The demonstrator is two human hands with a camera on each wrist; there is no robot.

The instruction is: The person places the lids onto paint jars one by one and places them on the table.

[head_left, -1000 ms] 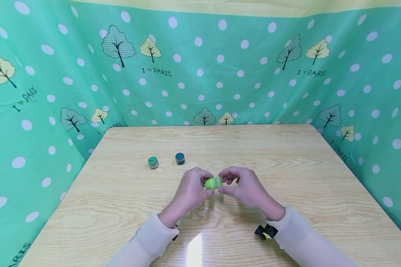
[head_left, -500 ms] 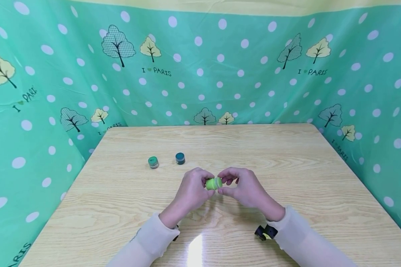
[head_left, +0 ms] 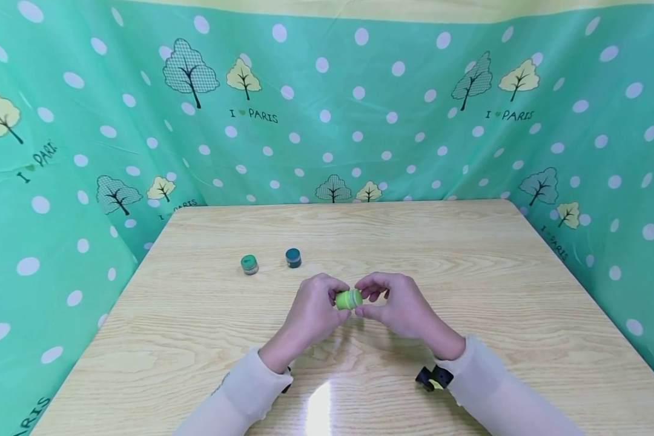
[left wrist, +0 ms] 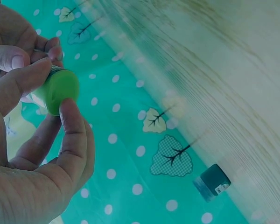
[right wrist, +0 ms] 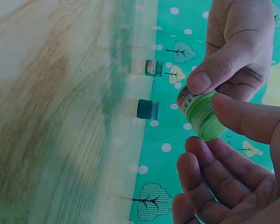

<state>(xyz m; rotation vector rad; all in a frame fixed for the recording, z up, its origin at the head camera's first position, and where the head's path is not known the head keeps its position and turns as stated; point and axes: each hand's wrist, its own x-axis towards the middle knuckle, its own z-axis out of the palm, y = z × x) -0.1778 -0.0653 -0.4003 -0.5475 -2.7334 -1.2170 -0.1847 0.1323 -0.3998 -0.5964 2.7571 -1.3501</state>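
Note:
A small light-green jar (head_left: 349, 299), likely paint, is held sideways above the table between both hands. Its printed label and clear-walled end show in the right wrist view. My left hand (head_left: 313, 306) pinches the jar's solid green end with thumb and fingers, and that green end (left wrist: 65, 91) faces the left wrist camera. At the jar's clear end, my right hand (head_left: 400, 303) has its thumb against the side and its curved fingers close around the opposite side. Whether every right fingertip touches the jar cannot be told.
Beyond the left hand, a jar with a green lid (head_left: 249, 264) and a dark teal jar (head_left: 293, 258) stand on the wood-grain table (head_left: 441, 242). A polka-dot curtain (head_left: 360, 133) surrounds the table's back and sides. A black device (head_left: 433, 379) sits at the right wrist.
The head view has shifted very slightly. Both hands and the light-green jar stay almost in place, with the jar only slightly turned.

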